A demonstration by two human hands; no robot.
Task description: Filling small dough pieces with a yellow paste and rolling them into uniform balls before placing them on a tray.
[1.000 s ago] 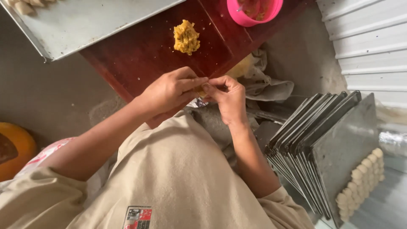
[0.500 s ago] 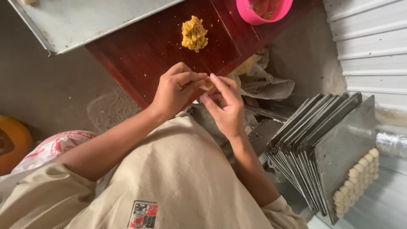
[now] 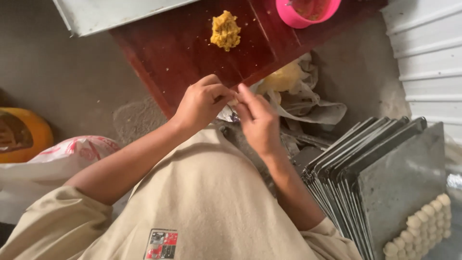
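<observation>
My left hand (image 3: 203,102) and my right hand (image 3: 259,120) meet fingertip to fingertip over the near edge of a dark red wooden board (image 3: 183,43). Between the fingers sits a small pale piece of dough (image 3: 233,101), mostly hidden. A lump of yellow filling (image 3: 225,31) lies on the board beyond my hands. A pink bowl (image 3: 308,10) stands at the board's far right.
A metal tray (image 3: 110,14) rests at the board's far left. Several grey baking trays (image 3: 380,163) lean stacked at right, one carrying rows of shaped dough pieces (image 3: 423,224). Crumpled plastic and cloth (image 3: 298,96) lie under the board. An orange container (image 3: 19,135) and a plastic bag (image 3: 57,159) sit at left.
The view has shifted, so the board and hands sit slightly further right and lower. My fingers keep working the small piece between them, staying together.
</observation>
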